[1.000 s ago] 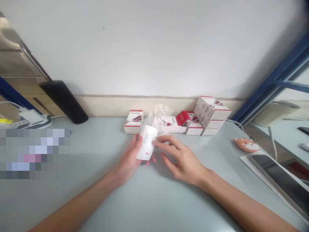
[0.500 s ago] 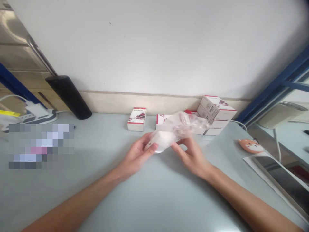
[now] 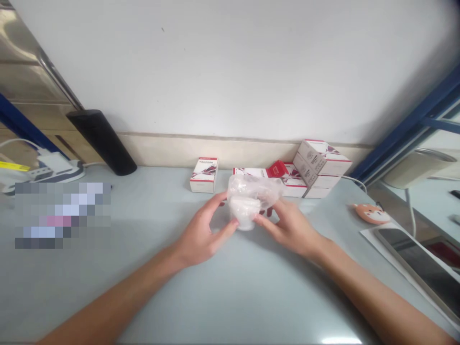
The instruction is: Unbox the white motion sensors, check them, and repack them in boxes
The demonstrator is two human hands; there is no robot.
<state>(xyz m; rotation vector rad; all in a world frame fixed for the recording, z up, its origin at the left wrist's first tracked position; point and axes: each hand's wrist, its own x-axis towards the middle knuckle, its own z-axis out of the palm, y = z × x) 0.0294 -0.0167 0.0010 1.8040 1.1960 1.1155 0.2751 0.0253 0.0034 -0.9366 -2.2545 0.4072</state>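
Observation:
Between both hands is a white rounded object [image 3: 244, 213], partly covered by a clear plastic bag [image 3: 251, 186]; its exact kind cannot be made out. My left hand [image 3: 204, 232] grips it from the left, thumb on the near side and fingers behind. My right hand [image 3: 291, 225] pinches the bag and the object's right side, with some fingertips hidden behind the plastic. Just beyond the hands stands a small white and red box [image 3: 204, 175]. Another box [image 3: 247, 171] lies behind the bag, partly covered by it.
Several white and red boxes [image 3: 321, 165] are stacked by the wall, with a red piece [image 3: 277, 168] beside them. A phone [image 3: 413, 263] and an orange animal-face item [image 3: 372, 213] lie at right. A black cylinder [image 3: 104, 143] and a power strip [image 3: 61, 171] are at left.
The white object has turned more upright between my hands. The bag has shifted left and gathered over it, uncovering the red piece and more of the boxes behind.

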